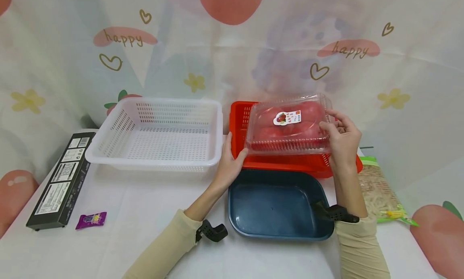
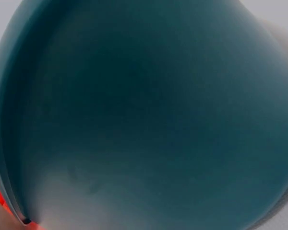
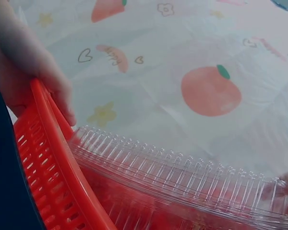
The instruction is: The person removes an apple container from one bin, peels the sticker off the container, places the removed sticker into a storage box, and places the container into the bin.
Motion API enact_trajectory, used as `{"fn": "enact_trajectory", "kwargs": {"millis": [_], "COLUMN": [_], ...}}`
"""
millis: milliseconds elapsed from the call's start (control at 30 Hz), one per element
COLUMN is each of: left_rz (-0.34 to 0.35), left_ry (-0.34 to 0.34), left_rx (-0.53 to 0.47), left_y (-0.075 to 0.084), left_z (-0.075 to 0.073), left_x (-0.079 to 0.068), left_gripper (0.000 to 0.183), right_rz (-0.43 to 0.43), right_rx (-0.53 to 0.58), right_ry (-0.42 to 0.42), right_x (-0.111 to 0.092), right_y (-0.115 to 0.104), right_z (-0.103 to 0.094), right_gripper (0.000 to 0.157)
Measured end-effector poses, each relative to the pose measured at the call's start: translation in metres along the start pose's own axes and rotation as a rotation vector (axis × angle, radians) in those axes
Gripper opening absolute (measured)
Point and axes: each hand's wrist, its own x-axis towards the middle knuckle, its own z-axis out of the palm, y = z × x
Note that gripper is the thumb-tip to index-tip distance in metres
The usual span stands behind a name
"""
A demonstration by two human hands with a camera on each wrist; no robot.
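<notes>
A clear plastic clamshell box (image 1: 290, 128) with red contents and a white label is tilted over the red basket (image 1: 282, 162). My right hand (image 1: 344, 142) pinches the box by its right end, thumb on top. At the basket's left end my left hand (image 1: 229, 162) grips the rim, its thumb over the edge. The right wrist view shows that hand (image 3: 31, 62) on the rim of the slotted basket (image 3: 53, 163), with the box's ribbed side (image 3: 182, 177) beside it. A dark blue tub (image 2: 149, 115) fills the left wrist view.
A white slotted basket (image 1: 163, 164) stands at the left. The dark tub (image 1: 272, 206) sits in front of the red basket. Farther left lie a black box (image 1: 59, 182) and a purple packet (image 1: 91, 220). A green-edged bag (image 1: 380, 190) lies by the right forearm.
</notes>
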Motion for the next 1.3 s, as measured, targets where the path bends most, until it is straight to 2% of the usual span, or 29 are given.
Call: {"fn": "enact_trajectory", "kwargs": {"millis": [133,267,533,633,700,833,967,1067,1200,1300], "left_rz": [0.0,0.027,0.141,0.181,0.22,0.272,0.213,0.166,0.17,0.178], "left_ry": [-0.001,-0.002,0.002,0.018,0.017,-0.042,-0.083,-0.085,-0.092,-0.073], "left_rx": [0.027,0.058,0.246,0.265,0.24,0.073,-0.037,-0.045,-0.029,0.01], "left_y": [-0.001,0.0,0.009,0.014,0.019,0.032,0.043,0.048,0.054,0.061], "left_z": [0.0,-0.001,-0.001,-0.001,-0.002,-0.008,-0.023,-0.035,-0.048,-0.056], "left_x": [-0.001,-0.001,-0.003,-0.004,-0.004,-0.004,0.0,0.003,0.007,0.007], "left_gripper": [0.082,0.084,0.086,0.087,0.087,0.085,0.078,0.071,0.065,0.064], "right_rz": [0.018,0.043,0.08,0.085,0.087,0.089,0.099,0.115,0.126,0.117], "right_rx": [0.012,0.077,0.141,0.16,0.182,0.215,0.246,0.262,0.287,0.304], "right_ry": [0.002,0.008,-0.017,-0.023,-0.025,-0.026,-0.04,-0.072,-0.13,-0.183], "right_x": [0.0,0.002,0.003,0.003,0.003,0.002,-0.003,-0.009,-0.02,-0.027], "right_y": [-0.001,-0.004,-0.008,-0.009,-0.009,-0.011,-0.015,-0.019,-0.023,-0.026], "right_z": [-0.001,-0.004,-0.005,-0.004,-0.004,-0.004,-0.001,0.003,0.009,0.013], "right_gripper": [0.031,0.03,0.032,0.032,0.032,0.032,0.032,0.035,0.04,0.039]}}
